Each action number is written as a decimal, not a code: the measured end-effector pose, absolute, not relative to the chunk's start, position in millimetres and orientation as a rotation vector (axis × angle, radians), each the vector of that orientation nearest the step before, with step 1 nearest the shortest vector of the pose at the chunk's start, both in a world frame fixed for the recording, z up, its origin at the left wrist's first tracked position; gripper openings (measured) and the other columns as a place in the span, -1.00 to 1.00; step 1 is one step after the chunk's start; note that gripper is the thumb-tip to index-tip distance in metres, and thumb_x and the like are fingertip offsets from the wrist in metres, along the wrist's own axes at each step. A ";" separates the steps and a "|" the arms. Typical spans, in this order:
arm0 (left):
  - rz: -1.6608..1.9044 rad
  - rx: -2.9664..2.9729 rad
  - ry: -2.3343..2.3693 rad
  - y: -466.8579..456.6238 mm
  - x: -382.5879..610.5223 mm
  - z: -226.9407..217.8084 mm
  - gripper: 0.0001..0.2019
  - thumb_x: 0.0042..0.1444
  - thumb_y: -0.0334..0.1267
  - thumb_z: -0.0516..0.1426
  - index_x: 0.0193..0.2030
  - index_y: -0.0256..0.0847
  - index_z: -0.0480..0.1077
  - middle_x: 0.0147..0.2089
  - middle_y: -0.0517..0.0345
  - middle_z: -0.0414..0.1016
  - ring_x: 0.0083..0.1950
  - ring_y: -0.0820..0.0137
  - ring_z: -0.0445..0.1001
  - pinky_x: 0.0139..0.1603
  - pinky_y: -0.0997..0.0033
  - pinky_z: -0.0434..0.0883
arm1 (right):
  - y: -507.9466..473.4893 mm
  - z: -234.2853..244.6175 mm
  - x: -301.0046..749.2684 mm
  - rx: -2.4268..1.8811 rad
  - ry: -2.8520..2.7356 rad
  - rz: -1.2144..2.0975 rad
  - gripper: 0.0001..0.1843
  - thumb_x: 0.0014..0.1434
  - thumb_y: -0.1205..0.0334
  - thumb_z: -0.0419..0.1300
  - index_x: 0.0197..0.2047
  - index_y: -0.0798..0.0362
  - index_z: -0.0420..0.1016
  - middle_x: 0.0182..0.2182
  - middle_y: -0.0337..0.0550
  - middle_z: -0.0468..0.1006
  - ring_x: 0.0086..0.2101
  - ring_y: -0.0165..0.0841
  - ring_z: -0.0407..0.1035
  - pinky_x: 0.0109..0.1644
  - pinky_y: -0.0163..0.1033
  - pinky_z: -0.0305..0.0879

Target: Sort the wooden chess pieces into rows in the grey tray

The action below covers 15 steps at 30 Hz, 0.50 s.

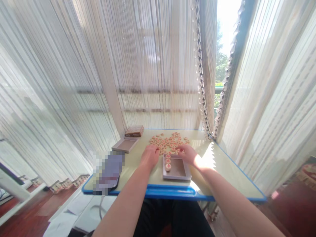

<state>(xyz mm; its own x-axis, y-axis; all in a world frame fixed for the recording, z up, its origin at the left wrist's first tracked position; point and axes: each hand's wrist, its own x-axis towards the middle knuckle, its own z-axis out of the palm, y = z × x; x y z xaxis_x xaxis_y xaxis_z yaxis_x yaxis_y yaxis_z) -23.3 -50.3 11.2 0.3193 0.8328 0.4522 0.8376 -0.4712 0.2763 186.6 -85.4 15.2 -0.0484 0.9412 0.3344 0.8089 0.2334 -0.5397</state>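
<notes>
Round wooden Chinese chess pieces (168,142) with red marks lie loosely heaped on the far middle of the table. Nearer to me is a shallow open box (178,168); a short column of pieces (168,161) lies along its left side. My left hand (150,156) rests at the heap's near left edge, its fingers curled in; what they hold, if anything, is hidden. Over the box's far right corner, my right hand (187,154) has thumb and fingers pinched at a piece on the near right edge of the heap.
The pale table (229,179) has a blue rim. At its far left are a second shallow tray (125,144) and a stacked brown folded item (134,130). A blurred-out phone-like device (111,172) with a cable lies front left. Sheer curtains (158,65) hang behind.
</notes>
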 end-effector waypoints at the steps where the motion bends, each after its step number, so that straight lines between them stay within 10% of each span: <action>1: -0.881 -2.535 -1.616 -49.6 -23.2 10.8 -0.77 0.11 -0.40 -0.06 -0.26 -0.24 0.41 -0.20 0.08 0.47 -0.09 0.34 0.33 0.00 0.37 0.25 | -77.8 15.5 187.1 -1.676 -1.880 0.310 -0.66 0.00 0.37 0.04 -0.18 0.04 0.53 -0.38 -0.16 0.51 -0.30 -0.34 0.37 -0.16 -0.27 0.27; 8: -0.904 -2.567 -1.609 -45.6 -23.2 8.3 -0.77 0.09 -0.40 -0.05 -0.24 -0.23 0.42 -0.17 0.08 0.46 -0.09 0.32 0.32 0.02 0.35 0.25 | -39.4 23.6 183.6 -1.835 -1.937 0.206 -0.65 0.06 0.23 0.04 -0.10 0.00 0.50 -0.19 -0.14 0.53 -0.21 -0.35 0.38 -0.16 -0.34 0.23; 15: -0.943 -2.565 -1.661 -48.1 -22.7 8.6 -0.80 0.07 -0.40 -0.03 -0.25 -0.23 0.40 -0.17 0.08 0.46 -0.08 0.32 0.32 0.02 0.36 0.26 | -14.7 38.0 162.3 -2.054 -1.966 0.237 -0.81 -0.09 0.23 0.17 -0.42 0.11 0.56 -0.45 -0.01 0.56 -0.35 -0.24 0.42 -0.34 -0.28 0.24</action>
<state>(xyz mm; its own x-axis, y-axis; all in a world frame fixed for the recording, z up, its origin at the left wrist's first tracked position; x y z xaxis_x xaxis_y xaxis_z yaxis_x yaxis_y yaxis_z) -22.7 -48.1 8.6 0.2870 0.8492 0.4432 0.8161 -0.4590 0.3511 162.3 -14.7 38.0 0.0565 0.9953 0.0786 0.9481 -0.0288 -0.3167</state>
